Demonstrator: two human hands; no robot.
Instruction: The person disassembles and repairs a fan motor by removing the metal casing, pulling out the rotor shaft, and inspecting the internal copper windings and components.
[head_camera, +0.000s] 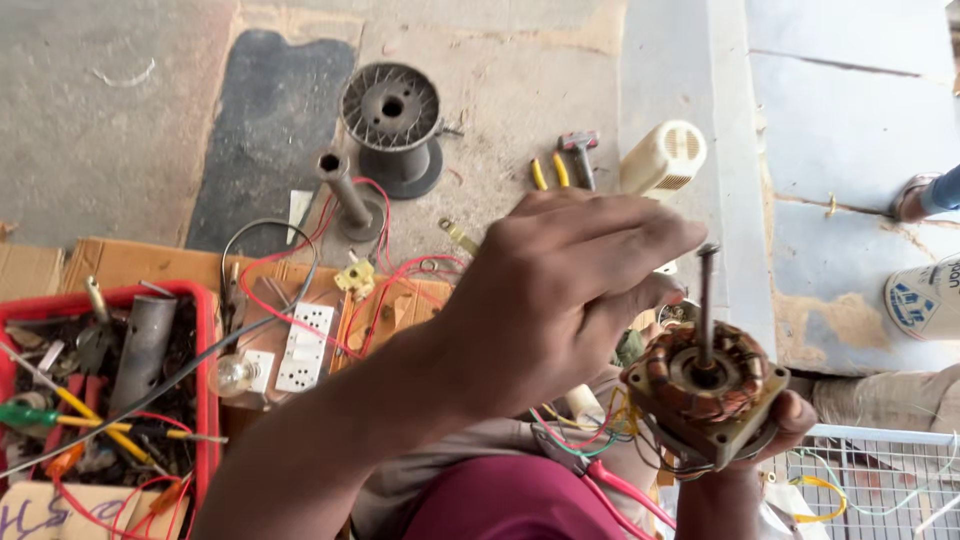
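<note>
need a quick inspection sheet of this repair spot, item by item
surface: concrete floor with a dark mat and flattened cardboard
job's things: motor stator with copper windings, its shaft upright
clutter: red tray of screwdrivers and parts, empty spool, white switch board with bulb, pliers, cream fan housing
grippers: left hand above the stator, fingertips at the shaft top; right hand cupping the stator from below
cables: red and black wires loop over the cardboard; coloured leads hang from the stator
surroundings: another person's foot at right edge, white wire grille
</note>
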